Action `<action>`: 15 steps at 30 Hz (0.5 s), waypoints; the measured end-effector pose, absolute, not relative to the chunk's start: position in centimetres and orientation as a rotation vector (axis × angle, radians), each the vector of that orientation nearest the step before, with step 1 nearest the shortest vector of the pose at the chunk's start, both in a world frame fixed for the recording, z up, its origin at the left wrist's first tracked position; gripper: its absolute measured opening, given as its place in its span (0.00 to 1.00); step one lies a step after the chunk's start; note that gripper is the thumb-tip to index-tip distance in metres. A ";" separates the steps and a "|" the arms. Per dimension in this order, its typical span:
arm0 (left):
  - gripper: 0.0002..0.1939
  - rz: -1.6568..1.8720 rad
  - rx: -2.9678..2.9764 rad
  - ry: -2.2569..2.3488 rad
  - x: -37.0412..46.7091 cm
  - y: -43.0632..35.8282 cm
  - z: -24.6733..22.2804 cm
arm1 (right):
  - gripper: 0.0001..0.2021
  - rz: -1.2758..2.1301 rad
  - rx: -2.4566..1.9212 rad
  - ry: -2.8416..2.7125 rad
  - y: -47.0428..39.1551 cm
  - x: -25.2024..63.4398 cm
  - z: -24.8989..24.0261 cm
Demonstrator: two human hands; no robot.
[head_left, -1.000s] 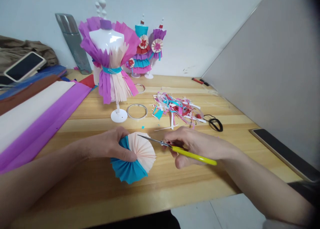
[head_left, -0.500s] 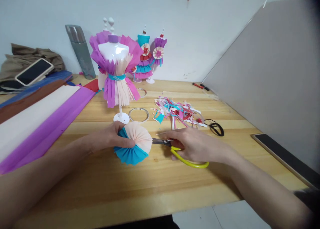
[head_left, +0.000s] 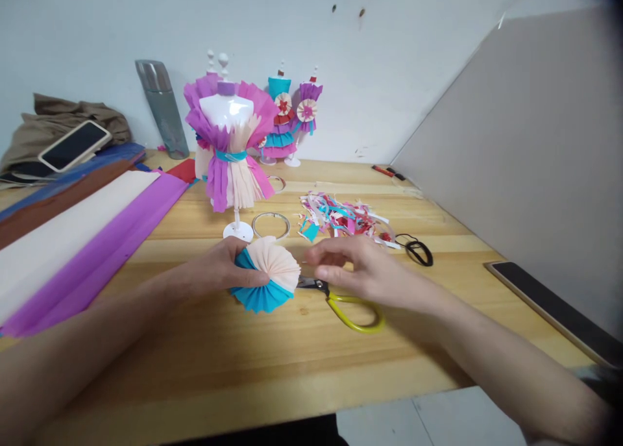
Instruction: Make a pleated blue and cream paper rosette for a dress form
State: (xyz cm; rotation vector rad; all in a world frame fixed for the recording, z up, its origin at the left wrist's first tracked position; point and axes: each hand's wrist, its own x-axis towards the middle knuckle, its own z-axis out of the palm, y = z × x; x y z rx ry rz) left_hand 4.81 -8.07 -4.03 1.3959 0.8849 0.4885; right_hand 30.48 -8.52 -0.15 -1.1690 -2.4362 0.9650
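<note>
Between thumb and fingers, my left hand (head_left: 226, 267) pinches a round pleated paper rosette (head_left: 272, 267), cream on the upper part and blue below. The thumb presses near its centre. A pair of scissors (head_left: 353, 316) with yellow handles lies on the table to the right, its blade tips partly hidden beside the rosette. Just above the scissors is my right hand (head_left: 370, 267), its fingers loosely curved and apart from the thumb, with nothing seen in them. Behind the rosette stands a small white dress form (head_left: 228, 111) in a purple, pink and cream crepe-paper dress with a blue belt.
Coloured crepe-paper sheets (head_left: 92, 245) lie at the left, with a phone (head_left: 75, 146) and a grey bottle (head_left: 165, 111) behind. Paper scraps (head_left: 341, 215) and a roll of tape (head_left: 271, 225) sit mid-table. More dressed forms (head_left: 280, 118) stand by the wall. A dark tablet-like slab (head_left: 549, 309) lies right.
My right hand has let go of the scissors and lifted off the handles, leaving them on the table. The rosette stays in my left hand, slightly tilted. The view has shifted a little.
</note>
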 end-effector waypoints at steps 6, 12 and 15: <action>0.17 0.470 1.391 0.869 4.7 -8.2 -4.7 | 0.24 1.588 -0.924 -2.017 -7.4 27.0 -2.4; 0.19 0.472 1.348 0.903 4.7 -8.0 -4.5 | 0.25 1.645 -0.886 -1.858 -7.3 26.0 -3.7; 0.22 0.486 1.316 0.881 4.8 -7.7 -4.4 | 0.25 1.647 -0.915 -1.799 -7.4 26.0 -3.9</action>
